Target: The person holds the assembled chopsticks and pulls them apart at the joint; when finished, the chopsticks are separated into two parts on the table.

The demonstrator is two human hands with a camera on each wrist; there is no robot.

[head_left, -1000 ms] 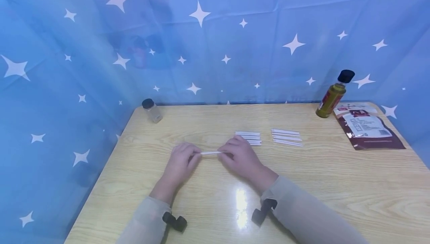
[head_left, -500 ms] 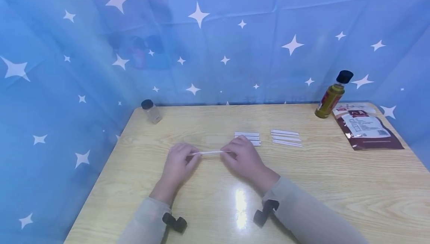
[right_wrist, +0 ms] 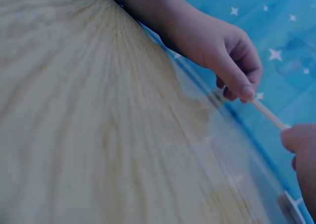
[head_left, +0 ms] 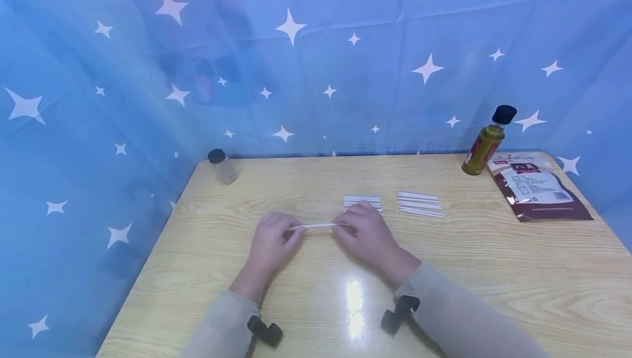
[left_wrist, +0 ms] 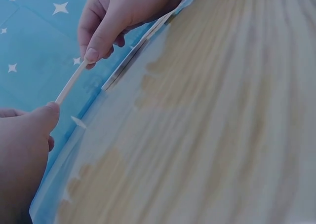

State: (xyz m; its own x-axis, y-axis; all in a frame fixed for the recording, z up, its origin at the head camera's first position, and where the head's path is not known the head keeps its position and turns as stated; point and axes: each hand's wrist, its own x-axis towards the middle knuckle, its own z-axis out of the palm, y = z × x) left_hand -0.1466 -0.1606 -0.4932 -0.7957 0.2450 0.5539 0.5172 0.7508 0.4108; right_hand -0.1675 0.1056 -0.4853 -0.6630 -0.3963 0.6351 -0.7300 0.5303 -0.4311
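Observation:
A thin white stick (head_left: 318,225) spans the space between both hands over the middle of the table. My left hand (head_left: 271,242) pinches one end between thumb and fingers, and my right hand (head_left: 369,236) pinches the other. In the left wrist view the stick (left_wrist: 72,85) shows as slim and straight, raised above the tabletop. Just beyond my right hand, a row of several similar sticks (head_left: 362,199) lies side by side, partly hidden by that hand. To its right is a second row of several sticks (head_left: 419,204), slightly fanned.
At the back left of the wooden table (head_left: 197,270) stands a small clear jar (head_left: 226,171) with a black lid. An oil bottle (head_left: 485,147) with a black cap stands at the back right, beside a brown and white pouch (head_left: 538,188). A blue star-patterned curtain (head_left: 316,62) hangs behind.
Both hands have shifted slightly to the right in the head view, with the stick still held between them. The rows of sticks lie as before.

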